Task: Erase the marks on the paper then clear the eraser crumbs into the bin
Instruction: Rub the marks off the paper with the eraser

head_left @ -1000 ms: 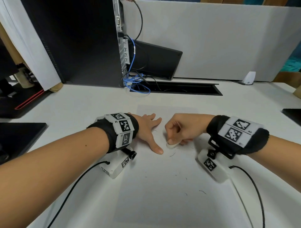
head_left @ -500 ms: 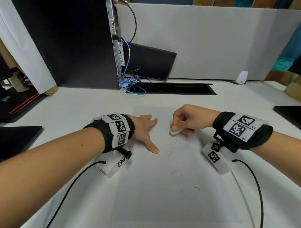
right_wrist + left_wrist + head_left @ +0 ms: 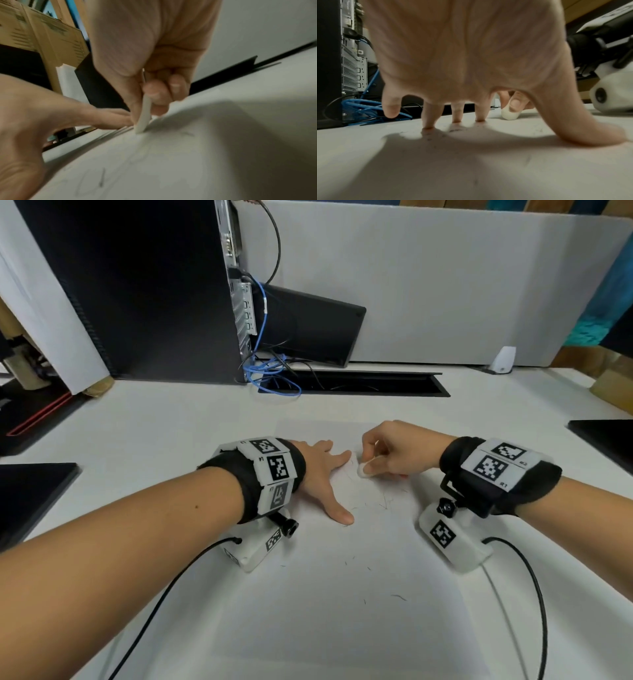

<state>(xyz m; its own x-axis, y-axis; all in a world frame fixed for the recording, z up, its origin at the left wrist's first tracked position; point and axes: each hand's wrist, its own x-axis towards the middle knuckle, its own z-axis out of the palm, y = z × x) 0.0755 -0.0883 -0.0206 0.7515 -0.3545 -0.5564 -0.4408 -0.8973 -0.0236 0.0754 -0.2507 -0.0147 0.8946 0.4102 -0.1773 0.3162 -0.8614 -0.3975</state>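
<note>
A white sheet of paper (image 3: pixel 342 611) lies on the white desk, with faint pencil marks (image 3: pixel 385 503) and dark eraser crumbs (image 3: pixel 397 596) scattered over it. My left hand (image 3: pixel 325 474) lies flat on the paper's upper left part, fingers spread and pressing it down (image 3: pixel 457 119). My right hand (image 3: pixel 387 453) pinches a small white eraser (image 3: pixel 363 470) between thumb and fingers. The eraser's tip touches the paper near the top, just right of my left fingertips (image 3: pixel 142 121). Faint pencil loops (image 3: pixel 96 182) show in the right wrist view. No bin is in view.
A black computer tower (image 3: pixel 137 289) with blue cables (image 3: pixel 270 374) stands at the back left, beside a cable slot (image 3: pixel 359 386) in the desk. Black pads lie at the left edge (image 3: pixel 30 494) and right edge (image 3: pixel 606 436). A grey partition (image 3: pixel 445 285) closes the back.
My right hand with the eraser has moved up and away from me across the paper, from beside the left thumb to beside the left fingertips. The left hand has stayed pressed flat.
</note>
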